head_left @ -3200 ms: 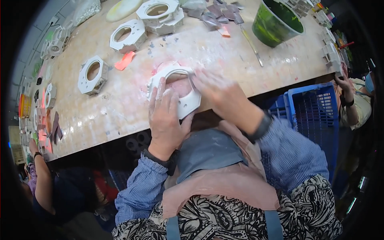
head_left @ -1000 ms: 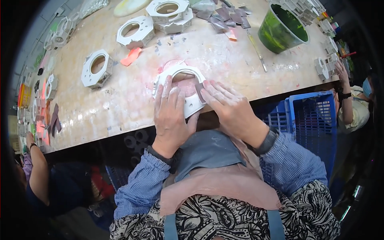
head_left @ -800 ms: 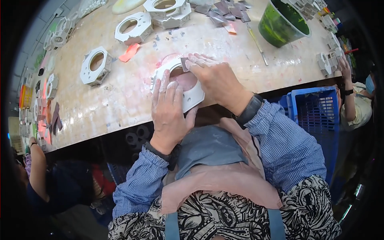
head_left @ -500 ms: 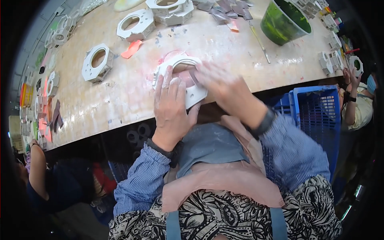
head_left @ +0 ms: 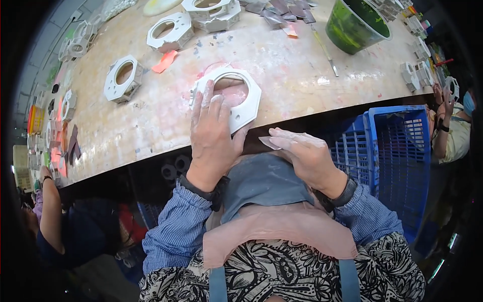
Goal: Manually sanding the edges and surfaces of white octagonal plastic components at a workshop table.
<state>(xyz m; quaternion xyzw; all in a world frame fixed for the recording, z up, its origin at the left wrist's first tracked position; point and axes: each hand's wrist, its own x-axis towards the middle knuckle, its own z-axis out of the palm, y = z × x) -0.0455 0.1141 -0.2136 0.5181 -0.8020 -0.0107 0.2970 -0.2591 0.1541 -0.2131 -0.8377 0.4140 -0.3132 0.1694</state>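
A white octagonal frame (head_left: 243,109) with a large round opening lies at the table's front edge. My left hand (head_left: 214,136) holds it there, fingers laid across its left side and thumb at the near edge. Just off the table edge, right of the frame, my right hand (head_left: 307,153) pinches a small folded piece of sandpaper (head_left: 269,143), its fingers dusted white. The hand is apart from the frame. Pink stains show on the table through the opening.
More white octagonal frames (head_left: 123,79) stand to the left and back. Dark sandpaper pieces (head_left: 282,14), an orange scrap (head_left: 165,61), a thin brush (head_left: 324,50) and a green-stained tub (head_left: 354,30) lie beyond. A blue crate (head_left: 397,161) is at right. Other people work at both sides.
My right hand has drawn back from the frame's right side, toward me and off the table edge, with the sandpaper. My left hand and the frame have barely moved.
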